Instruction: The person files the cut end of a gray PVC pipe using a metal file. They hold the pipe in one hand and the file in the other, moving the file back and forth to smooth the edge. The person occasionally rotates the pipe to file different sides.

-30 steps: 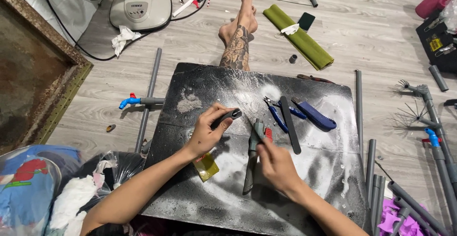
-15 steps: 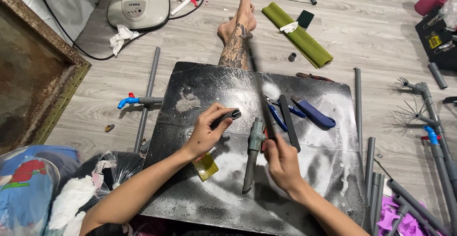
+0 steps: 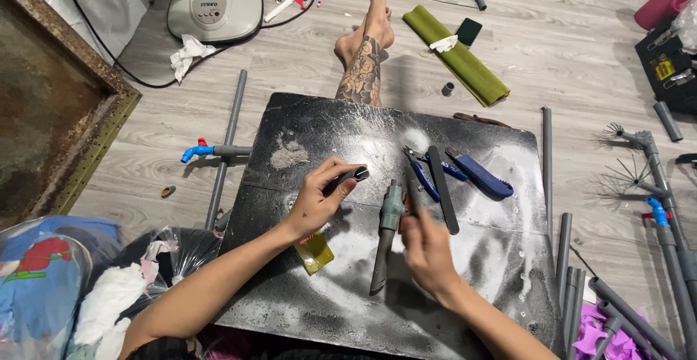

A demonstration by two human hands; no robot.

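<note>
My left hand point(image 3: 318, 202) pinches a short dark grey pipe piece point(image 3: 353, 176) just above a black board point(image 3: 312, 124) dusted with white powder. My right hand point(image 3: 428, 251) rests lower on the board. Its fingers are closed on a thin dark tool with a red part point(image 3: 412, 194). Just left of that hand, a grey pipe with a fitting point(image 3: 387, 231) lies lengthwise on the board. Beyond the right hand lie blue-handled pliers point(image 3: 434, 175), a dark flat bar point(image 3: 443, 193) and a blue-handled cutter point(image 3: 481, 176). A yellow packet point(image 3: 314, 252) lies under my left wrist.
My tattooed leg point(image 3: 363, 70) stretches out beyond the board. A fan base point(image 3: 214, 8) and a green roll point(image 3: 457, 56) lie farther off. Several grey pipes point(image 3: 566, 258) lie to the right, and a pipe with a blue tap point(image 3: 210, 151) to the left. A bag of cloth point(image 3: 43, 287) sits at lower left.
My right hand has shifted right and slightly down, away from the grey pipe with the fitting, which now lies beside it. My left hand has hardly moved.
</note>
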